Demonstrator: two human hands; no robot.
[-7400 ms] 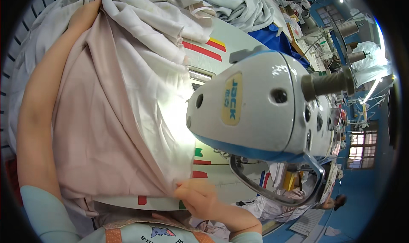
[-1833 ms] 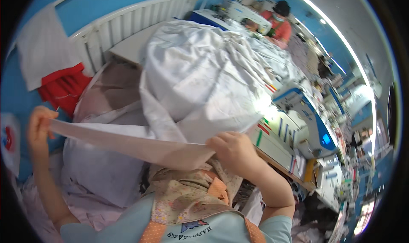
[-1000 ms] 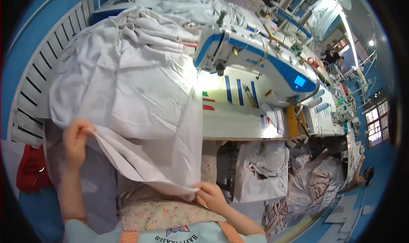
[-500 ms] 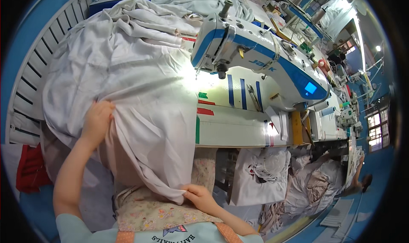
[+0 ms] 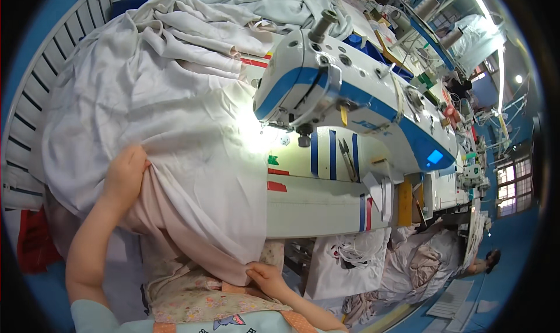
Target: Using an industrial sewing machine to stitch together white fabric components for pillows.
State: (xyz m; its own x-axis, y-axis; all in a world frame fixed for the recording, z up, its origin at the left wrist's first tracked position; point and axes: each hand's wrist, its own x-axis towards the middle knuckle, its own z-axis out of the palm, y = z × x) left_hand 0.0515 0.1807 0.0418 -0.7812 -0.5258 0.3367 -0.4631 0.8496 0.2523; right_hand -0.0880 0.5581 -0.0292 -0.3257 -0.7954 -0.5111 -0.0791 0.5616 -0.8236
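Two hands are on one large sheet of pale fabric (image 5: 175,128), which lies heaped across the left part of the table (image 5: 315,207) and hangs over its near edge toward your lap. Your left hand (image 5: 124,175) is closed on a fold of that fabric at its left side, fingers buried in the cloth. Your right hand (image 5: 265,276) pinches the lowest hanging corner just below the table edge, well apart from the left. A pinkish layer (image 5: 169,234) shows beneath the white one between your hands. To the right, a white and blue sewing machine (image 5: 350,99) stands on the table, its lamp lighting the cloth beside the needle (image 5: 303,139). Small snips (image 5: 345,158) lie on the table under the machine arm. More pale fabric is piled behind the machine.
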